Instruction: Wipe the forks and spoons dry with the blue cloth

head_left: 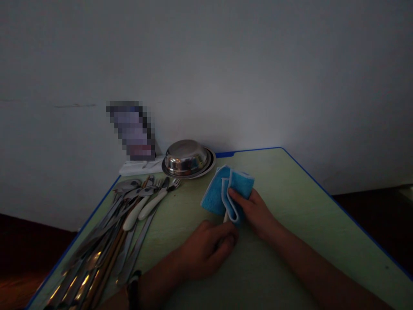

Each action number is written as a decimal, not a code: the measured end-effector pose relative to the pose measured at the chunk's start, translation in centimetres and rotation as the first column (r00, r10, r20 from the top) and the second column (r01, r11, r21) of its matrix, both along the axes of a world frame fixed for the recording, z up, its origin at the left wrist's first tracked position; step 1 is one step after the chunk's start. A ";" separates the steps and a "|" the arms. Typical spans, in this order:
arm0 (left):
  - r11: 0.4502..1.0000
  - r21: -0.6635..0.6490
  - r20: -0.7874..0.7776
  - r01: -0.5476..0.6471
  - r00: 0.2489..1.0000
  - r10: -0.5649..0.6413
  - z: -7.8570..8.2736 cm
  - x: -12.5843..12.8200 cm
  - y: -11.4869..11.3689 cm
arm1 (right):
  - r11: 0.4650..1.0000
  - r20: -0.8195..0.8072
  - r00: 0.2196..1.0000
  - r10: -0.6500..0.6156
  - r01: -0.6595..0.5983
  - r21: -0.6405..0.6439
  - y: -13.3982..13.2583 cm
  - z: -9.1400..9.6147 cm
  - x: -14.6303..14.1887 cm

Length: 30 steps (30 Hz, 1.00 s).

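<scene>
My right hand (254,211) is closed on a folded blue cloth (214,193) with pale edging, thumb pressed on its front. My left hand (208,245), just below and to the left, has its fingers curled around a thin white-handled utensil (226,216). Only a short pale piece of that utensil shows between the fist and the cloth. Its upper end is hidden in the cloth's folds, so its kind cannot be made out. Both hands are held above the green tabletop (290,189).
Spoons, forks, knives and wooden chopsticks (111,254) lie in a pile along the table's left side, some cutlery with white handles (153,206). An upturned steel bowl (187,157) rests at the back, beside a white stand (138,167) with a blurred-out screen. Behind is a wall (258,77).
</scene>
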<state>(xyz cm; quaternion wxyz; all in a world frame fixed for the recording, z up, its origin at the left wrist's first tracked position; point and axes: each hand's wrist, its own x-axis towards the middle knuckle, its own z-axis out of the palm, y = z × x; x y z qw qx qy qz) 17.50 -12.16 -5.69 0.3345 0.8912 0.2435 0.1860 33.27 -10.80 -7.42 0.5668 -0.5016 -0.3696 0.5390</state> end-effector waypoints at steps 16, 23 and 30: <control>0.998 -0.055 -0.098 -0.029 0.995 0.024 0.1 -0.1 -0.2 | 0.998 -0.122 0.991 0.055 -0.051 0.038 0.7 -1.1 0.2; 0.988 -0.102 -0.069 -0.114 0.992 0.108 0.4 0.2 -0.3 | 0.993 0.005 0.999 -0.044 0.043 0.112 1.1 -0.7 0.7; 0.929 -0.192 0.076 -0.316 0.939 0.335 -0.2 0.9 -0.3 | 0.970 0.268 0.934 -0.236 0.212 0.115 1.4 -0.8 1.8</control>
